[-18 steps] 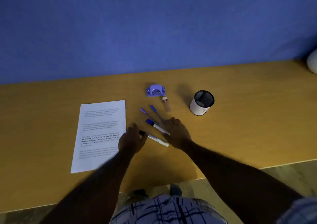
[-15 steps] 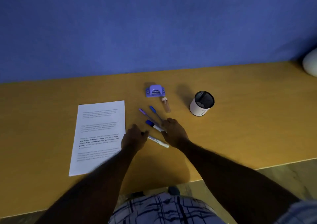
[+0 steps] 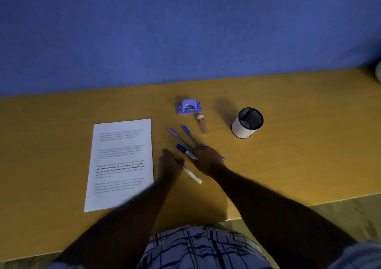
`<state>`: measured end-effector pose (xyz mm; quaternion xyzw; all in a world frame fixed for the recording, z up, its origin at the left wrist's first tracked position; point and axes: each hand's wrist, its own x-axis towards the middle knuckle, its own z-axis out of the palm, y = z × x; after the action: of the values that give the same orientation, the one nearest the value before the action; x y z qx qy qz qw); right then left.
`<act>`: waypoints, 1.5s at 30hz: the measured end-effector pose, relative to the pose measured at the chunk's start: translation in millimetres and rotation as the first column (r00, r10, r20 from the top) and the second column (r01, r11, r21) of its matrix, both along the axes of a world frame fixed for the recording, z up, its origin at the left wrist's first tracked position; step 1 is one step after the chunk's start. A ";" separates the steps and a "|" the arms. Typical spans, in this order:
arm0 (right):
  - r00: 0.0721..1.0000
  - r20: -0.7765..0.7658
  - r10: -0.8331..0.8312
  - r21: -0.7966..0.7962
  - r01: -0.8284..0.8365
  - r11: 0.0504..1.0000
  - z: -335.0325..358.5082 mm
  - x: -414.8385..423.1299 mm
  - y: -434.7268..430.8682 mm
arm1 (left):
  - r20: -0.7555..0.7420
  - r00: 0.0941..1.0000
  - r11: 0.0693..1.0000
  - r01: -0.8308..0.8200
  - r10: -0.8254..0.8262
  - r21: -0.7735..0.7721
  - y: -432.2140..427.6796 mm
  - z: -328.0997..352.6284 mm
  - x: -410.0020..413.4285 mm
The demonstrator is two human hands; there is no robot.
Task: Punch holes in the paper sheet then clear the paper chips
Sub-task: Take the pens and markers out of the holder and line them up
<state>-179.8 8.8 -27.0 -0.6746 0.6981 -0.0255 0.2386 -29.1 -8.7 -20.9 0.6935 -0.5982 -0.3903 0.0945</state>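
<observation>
Both hands' grips unclear among markers; hole punch, cup beyond.

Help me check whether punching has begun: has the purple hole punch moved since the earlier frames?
No. The hole punch keeps its spot left of the mesh cup, beside the small bottle.

Left hand has closed over the black-capped marker (its cap end) — right hand drew back slightly.

dim blue wall behind yellow wooden desk, perhaps laminate
</observation>
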 end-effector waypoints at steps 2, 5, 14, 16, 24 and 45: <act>1.000 0.028 0.012 0.008 -0.012 1.000 0.0 -1.1 0.1 | -0.060 0.998 1.000 -0.026 0.025 -0.009 2.3 -1.5 1.2; 0.997 0.075 0.018 0.020 -0.020 1.000 1.7 -3.7 1.0 | -0.169 0.985 0.999 -0.044 0.044 0.002 0.6 -2.2 3.9; 0.628 0.652 -0.425 0.328 0.272 0.905 10.9 -15.6 2.5 | -0.521 0.844 0.991 -0.088 0.126 0.098 -20.8 8.0 -4.9; 0.523 0.682 -0.511 0.411 0.304 0.859 14.2 -17.9 -2.0 | -0.513 0.852 0.994 -0.082 0.106 0.068 -26.6 11.8 -13.2; 0.347 0.764 -0.543 0.417 0.377 0.827 26.8 -26.4 -23.9 | -0.499 0.866 1.000 -0.021 0.008 -0.020 -64.0 29.7 -50.0; 0.589 0.377 -0.715 0.194 0.704 0.683 40.7 -202.1 -191.9 | -0.492 0.870 0.998 -0.014 0.043 0.062 -142.3 20.0 -101.9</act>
<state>-381.9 -183.1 13.8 -0.3150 0.8392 -0.2557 0.3621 -131.1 -150.9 -0.9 0.5824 -0.5327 -0.5694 0.2299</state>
